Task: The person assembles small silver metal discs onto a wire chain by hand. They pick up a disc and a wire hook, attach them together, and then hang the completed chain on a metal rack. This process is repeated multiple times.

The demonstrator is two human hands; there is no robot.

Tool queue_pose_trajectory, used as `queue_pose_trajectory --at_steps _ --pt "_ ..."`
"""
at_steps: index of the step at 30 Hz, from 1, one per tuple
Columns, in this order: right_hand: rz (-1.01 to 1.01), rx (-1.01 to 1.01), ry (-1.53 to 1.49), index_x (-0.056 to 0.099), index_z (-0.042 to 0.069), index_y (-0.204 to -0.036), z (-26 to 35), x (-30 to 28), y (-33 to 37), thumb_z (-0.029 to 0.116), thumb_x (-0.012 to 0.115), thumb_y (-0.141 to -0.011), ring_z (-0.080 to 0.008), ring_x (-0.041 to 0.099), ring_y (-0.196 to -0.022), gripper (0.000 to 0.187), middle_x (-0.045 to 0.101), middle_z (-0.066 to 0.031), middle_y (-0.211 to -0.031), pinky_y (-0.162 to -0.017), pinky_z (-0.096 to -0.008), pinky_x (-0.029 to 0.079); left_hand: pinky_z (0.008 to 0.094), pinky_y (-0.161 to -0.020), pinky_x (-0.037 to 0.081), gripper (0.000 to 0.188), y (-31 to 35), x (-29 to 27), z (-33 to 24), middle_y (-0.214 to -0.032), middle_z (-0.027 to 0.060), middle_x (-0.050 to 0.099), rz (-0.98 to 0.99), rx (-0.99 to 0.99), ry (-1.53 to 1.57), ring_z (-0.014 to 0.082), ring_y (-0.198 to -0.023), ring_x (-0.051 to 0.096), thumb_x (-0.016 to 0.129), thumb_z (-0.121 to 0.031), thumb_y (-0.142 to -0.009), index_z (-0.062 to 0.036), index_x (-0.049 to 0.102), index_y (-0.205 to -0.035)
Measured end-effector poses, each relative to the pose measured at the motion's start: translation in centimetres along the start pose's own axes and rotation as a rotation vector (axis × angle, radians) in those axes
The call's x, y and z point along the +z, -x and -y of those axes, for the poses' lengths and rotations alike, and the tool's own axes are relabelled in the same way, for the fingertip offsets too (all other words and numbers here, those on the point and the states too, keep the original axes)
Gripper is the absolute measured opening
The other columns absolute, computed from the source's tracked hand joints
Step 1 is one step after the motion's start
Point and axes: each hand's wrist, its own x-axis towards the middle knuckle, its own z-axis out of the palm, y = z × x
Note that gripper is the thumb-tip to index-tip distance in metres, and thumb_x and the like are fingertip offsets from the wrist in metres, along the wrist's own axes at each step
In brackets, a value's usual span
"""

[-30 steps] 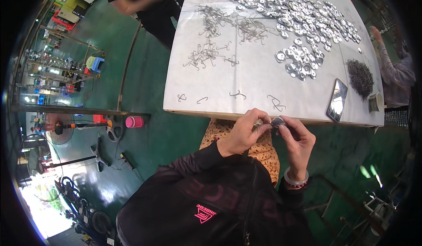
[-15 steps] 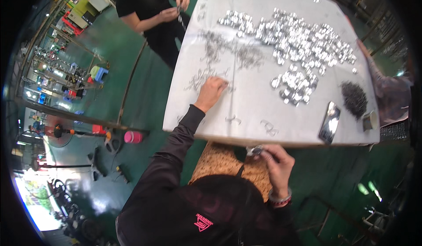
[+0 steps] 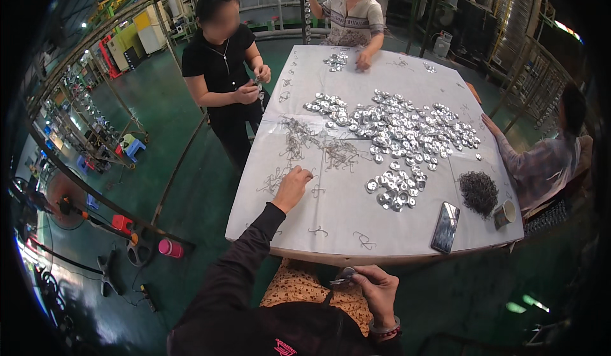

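Note:
My left hand [image 3: 293,187] reaches over the white-covered table [image 3: 350,225], its fingertips pinched together beside a loose heap of thin wire hooks [image 3: 273,181]. Anything between those fingertips is too small to make out. In front of my lap, past the table's near edge, my right hand [image 3: 377,290] is closed on a small shiny metal piece [image 3: 344,276]; its exact shape is unclear. Two more tangles of wire hooks [image 3: 342,155] lie farther in. To their right spreads a big pile of round silvery metal pieces [image 3: 414,127], with a smaller cluster [image 3: 396,189] nearer me.
A phone [image 3: 445,227], a heap of small dark parts [image 3: 478,192] and a cup [image 3: 505,213] occupy the right near corner. One person [image 3: 223,69] stands at the left handling parts, another [image 3: 356,19] at the far edge, a third [image 3: 547,159] at the right.
The view has tilted up, bringing the far person and more of the room into sight. My left hand stays by the hooks; my right still holds the metal piece near my lap.

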Motion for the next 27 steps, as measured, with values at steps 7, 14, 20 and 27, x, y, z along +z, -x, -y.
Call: queue_pose_trajectory --at_steps 7,14,20,27 --pt "-0.068 -0.031 0.098 0.067 -0.006 -0.094 -0.1 0.7 0.7 -0.008 0.062 -0.080 -0.0120 0.063 -0.077 0.014 0.066 -0.0081 -0.088 -0.068 -0.0227 0.052 0.0293 -0.067 0.048 0.012 4.0 -5.2 -11.8 -0.086 0.0088 0.064 0.245 -0.092 0.495 0.0164 -0.074 0.061 0.062 -0.010 -0.084 -0.0012 0.063 -0.093" --pt "-0.127 -0.054 0.103 0.066 -0.006 -0.091 -1.9 0.4 0.6 -0.006 0.064 -0.080 -0.0093 0.059 -0.074 0.011 0.064 -0.0044 -0.081 -0.068 -0.0210 0.047 0.0314 -0.082 0.045 0.013 10.1 -7.5 -18.3 -0.095 0.0063 0.059 0.373 0.145 0.813 0.0211 -0.094 0.056 0.065 -0.011 -0.083 -0.0035 0.061 -0.093" --pt "-0.213 -0.189 0.256 0.066 -0.004 -0.091 -0.3 1.1 0.8 -0.008 0.067 -0.077 -0.0106 0.060 -0.078 0.015 0.065 -0.0064 -0.083 -0.070 -0.0218 0.048 0.0323 -0.079 0.047 0.012 10.6 -7.0 -19.5 -0.100 0.0088 0.059 0.237 0.118 0.639 0.0246 -0.093 0.057 0.067 -0.007 -0.079 -0.0027 0.062 -0.088" --pt "-0.187 -0.349 0.294 0.068 -0.003 -0.089 -0.2 0.3 -0.1 -0.009 0.067 -0.074 -0.0128 0.062 -0.073 0.016 0.066 -0.0091 -0.080 -0.064 -0.0228 0.049 0.0258 -0.068 0.050 0.006 10.5 -4.8 -20.1 -0.098 0.0098 0.060 0.226 0.066 0.757 0.0153 -0.079 0.059 0.060 0.001 -0.084 -0.0015 0.057 -0.089"
